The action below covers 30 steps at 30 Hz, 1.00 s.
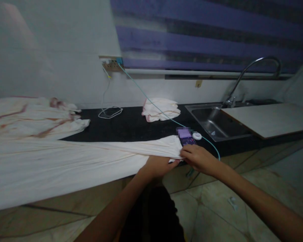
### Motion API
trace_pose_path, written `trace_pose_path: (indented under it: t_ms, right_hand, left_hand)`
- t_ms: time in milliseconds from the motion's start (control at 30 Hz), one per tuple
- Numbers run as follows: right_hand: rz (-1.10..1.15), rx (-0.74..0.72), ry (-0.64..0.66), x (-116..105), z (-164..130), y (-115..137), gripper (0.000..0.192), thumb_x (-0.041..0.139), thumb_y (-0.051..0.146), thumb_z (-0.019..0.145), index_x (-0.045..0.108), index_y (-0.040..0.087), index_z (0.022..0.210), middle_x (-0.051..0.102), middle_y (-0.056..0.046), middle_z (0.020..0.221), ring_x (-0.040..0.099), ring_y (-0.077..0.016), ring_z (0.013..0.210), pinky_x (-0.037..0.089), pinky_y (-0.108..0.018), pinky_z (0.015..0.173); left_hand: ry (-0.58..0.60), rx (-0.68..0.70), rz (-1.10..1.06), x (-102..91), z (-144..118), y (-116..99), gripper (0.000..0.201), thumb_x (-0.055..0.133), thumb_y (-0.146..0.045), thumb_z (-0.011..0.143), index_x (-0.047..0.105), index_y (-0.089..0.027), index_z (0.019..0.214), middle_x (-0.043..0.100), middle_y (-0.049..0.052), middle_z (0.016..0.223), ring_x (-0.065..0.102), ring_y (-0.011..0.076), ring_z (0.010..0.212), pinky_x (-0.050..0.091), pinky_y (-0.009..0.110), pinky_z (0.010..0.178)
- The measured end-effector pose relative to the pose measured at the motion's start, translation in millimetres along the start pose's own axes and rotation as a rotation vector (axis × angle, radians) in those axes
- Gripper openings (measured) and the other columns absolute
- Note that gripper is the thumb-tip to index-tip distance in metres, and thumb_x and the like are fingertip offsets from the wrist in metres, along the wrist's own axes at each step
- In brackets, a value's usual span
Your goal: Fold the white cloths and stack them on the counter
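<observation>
At the bench's (131, 129) front edge, the left hand (158, 165) touches the near side of a long white cloth's (98, 159) narrow end; how tightly its fingers close, I cannot tell. The right hand (198, 157), fingers curled nearly together, pinches that end's right tip. The cloth runs left along the front edge, overhanging it. Just beyond the right hand lies a phone (186, 137); near the back edge, a folded cloth (160, 109).
</observation>
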State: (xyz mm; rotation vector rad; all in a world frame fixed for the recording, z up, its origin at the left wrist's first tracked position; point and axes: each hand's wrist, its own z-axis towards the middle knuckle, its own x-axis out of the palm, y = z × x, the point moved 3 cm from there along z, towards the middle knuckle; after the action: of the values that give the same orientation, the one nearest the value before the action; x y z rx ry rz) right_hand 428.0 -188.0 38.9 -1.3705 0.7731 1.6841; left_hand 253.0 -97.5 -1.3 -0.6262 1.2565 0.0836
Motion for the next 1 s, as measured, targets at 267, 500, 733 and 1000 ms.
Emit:
trace_pose_path:
  t_ms: [267,500,733,1000]
  right_hand:
    - [-0.095,0.15,0.002,20.4,-12.6,22.5,0.021,0.057,0.009,0.096,0.067,0.015,0.113,0.068,-0.014,0.124,0.063,-0.0256,0.113,0.046,-0.038,0.094]
    - [-0.098,0.379,0.129,11.1,4.9,57.8,0.035,0.054,0.017,0.096,0.063,0.012,0.129,0.07,-0.02,0.124,0.061,-0.0314,0.122,0.037,-0.044,0.108]
    - [-0.108,0.521,0.182,1.9,25.6,62.9,0.062,0.047,0.022,0.1,0.037,0.007,0.16,0.073,-0.024,0.12,0.059,-0.035,0.121,0.038,-0.046,0.099]
    - [-0.102,0.566,0.257,-5.6,45.7,64.1,0.058,0.049,0.017,0.097,0.048,0.009,0.154,0.076,-0.023,0.11,0.064,-0.0363,0.115,0.038,-0.048,0.095]
  left_hand:
    - [0.081,0.037,0.008,-1.9,1.2,-1.7,0.05,0.042,-0.05,0.104,0.061,-0.031,0.147,0.066,0.003,0.144,0.055,0.0246,0.14,0.035,0.038,0.123]
    - [-0.027,0.041,-0.144,-19.3,-12.6,-1.6,0.047,0.056,-0.043,0.099,0.065,-0.028,0.143,0.07,0.008,0.138,0.059,0.029,0.135,0.04,0.043,0.121]
    - [-0.61,-0.478,-1.168,-24.3,-37.2,30.2,0.031,0.081,-0.038,0.082,0.069,-0.017,0.102,0.075,0.011,0.109,0.07,0.0289,0.108,0.049,0.054,0.111]
    - [-1.035,-0.737,-2.05,-53.7,-56.1,60.2,0.012,0.061,-0.019,0.096,0.066,-0.014,0.105,0.076,0.009,0.102,0.073,0.0195,0.099,0.059,0.039,0.1]
